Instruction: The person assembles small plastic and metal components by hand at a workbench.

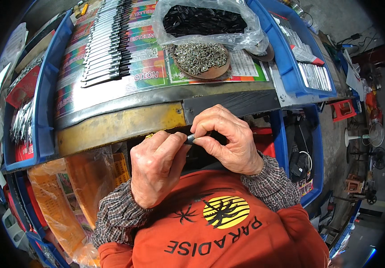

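My left hand [156, 167] and my right hand [228, 138] meet just below the front edge of the workbench [121, 123]. Between their fingertips they pinch a small dark part with a metal end [190, 138]. Most of the part is hidden by my fingers. On the bench beyond lie a row of flat metal pieces [105, 42], a round wooden dish of small silvery screws [201, 59] and a clear plastic bag of small black parts [206, 20].
Blue plastic bins flank the bench, one on the left [45, 111] and one on the right [286, 58] with packets inside. An orange plastic bag [67, 196] hangs at lower left. Fans and clutter stand on the floor at the right [371, 138].
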`<state>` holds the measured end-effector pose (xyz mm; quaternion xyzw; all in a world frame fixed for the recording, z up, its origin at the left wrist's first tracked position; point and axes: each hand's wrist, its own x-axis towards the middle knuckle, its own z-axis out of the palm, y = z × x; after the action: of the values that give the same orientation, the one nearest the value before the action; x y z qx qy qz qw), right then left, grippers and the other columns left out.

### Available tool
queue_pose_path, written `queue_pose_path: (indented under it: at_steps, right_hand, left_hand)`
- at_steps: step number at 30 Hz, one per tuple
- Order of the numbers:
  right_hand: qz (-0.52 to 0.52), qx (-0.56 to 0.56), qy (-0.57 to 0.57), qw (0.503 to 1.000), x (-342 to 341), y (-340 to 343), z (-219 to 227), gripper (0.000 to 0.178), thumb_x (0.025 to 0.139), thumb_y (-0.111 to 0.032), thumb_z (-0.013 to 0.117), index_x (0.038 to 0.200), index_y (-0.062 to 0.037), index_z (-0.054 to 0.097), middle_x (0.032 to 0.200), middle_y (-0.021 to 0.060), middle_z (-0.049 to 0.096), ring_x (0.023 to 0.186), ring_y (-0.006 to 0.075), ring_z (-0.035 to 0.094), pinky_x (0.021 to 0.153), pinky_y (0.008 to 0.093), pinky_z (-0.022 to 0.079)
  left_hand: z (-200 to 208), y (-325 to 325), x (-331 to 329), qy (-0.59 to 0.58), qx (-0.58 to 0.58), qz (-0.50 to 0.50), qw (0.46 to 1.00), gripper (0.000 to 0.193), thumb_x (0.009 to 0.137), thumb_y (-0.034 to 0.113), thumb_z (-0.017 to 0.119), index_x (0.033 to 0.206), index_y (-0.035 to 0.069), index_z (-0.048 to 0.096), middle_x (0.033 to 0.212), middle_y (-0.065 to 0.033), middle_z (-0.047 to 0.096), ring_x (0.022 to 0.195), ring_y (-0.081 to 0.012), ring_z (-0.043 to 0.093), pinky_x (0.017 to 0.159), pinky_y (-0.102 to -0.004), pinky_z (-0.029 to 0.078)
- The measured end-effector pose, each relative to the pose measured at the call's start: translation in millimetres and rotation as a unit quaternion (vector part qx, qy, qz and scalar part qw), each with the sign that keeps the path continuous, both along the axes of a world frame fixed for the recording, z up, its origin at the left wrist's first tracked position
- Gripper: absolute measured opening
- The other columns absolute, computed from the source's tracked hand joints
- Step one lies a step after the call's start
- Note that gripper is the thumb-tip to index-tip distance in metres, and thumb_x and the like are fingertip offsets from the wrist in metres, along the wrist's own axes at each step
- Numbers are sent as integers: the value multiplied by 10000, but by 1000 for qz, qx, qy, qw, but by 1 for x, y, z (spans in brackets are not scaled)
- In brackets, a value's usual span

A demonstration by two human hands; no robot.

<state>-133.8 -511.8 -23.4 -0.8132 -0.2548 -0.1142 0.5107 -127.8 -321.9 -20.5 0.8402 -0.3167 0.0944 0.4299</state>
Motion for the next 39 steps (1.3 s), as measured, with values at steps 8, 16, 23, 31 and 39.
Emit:
queue_pose_path:
  at_steps: [8,16,23,31,39]
  right_hand:
    - [-61,-99,-192,974,-3,6,-5,267,657,19,725,880,-16,582,851,93,580,794,282,605,662,362,512]
    - [-58,-146,-242,957,-10,2,-21,276,636,6,696,899,-1,613,931,113,612,861,279,630,682,356,550]
    - [-54,-163,-249,953,-8,1,-20,298,646,4,713,928,-3,615,946,117,614,857,279,635,695,344,548]
    - [-50,-49,-138,988,-5,1,-23,288,667,-21,703,946,-32,633,922,97,602,810,251,630,676,322,543]
    - [-44,-99,-192,975,-6,-3,-28,314,670,-5,721,968,-31,624,937,101,596,773,239,634,604,310,541]
  left_hand:
    - [1,-1,-1,-28,15,11,999,198,703,-35,692,882,8,618,667,-111,537,578,-278,556,516,-356,430]
    - [-15,-4,1,-85,32,9,996,207,689,33,675,884,48,607,684,-71,520,587,-246,558,498,-350,461]
    - [-13,-3,3,-88,67,19,994,217,688,36,684,892,50,609,694,-73,530,580,-252,559,490,-351,460]
    - [-11,-5,5,-37,20,10,999,217,685,-10,706,882,21,620,686,-108,562,595,-279,578,532,-359,458]
    - [-18,-3,2,-57,33,12,998,237,684,46,712,900,45,614,721,-73,563,614,-252,577,531,-354,471]
